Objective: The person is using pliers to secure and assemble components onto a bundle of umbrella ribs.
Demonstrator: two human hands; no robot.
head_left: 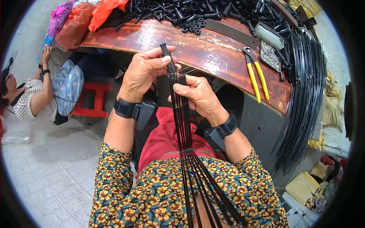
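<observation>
My left hand (142, 70) pinches a black plastic umbrella runner (168, 57) between thumb and fingers, just off the table's front edge. From its lower end a bundle of thin black umbrella ribs (181, 114) hangs down, spreading apart below a joint in front of my flowered top. My right hand (197, 93) is closed around the upper part of these ribs, thumb on top, just below the runner. A thin wire end sticks out beside the right fingers; where it is fixed is hidden.
On the wooden table (152, 36) lie yellow-handled pliers (256, 76), a flat metal bar (231, 33), a tray of small metal bits (270, 57) and piled black plastic parts (182, 13). Long black ribs (304, 102) hang over the right edge. Another person (38, 89) sits left, near a red stool (91, 100).
</observation>
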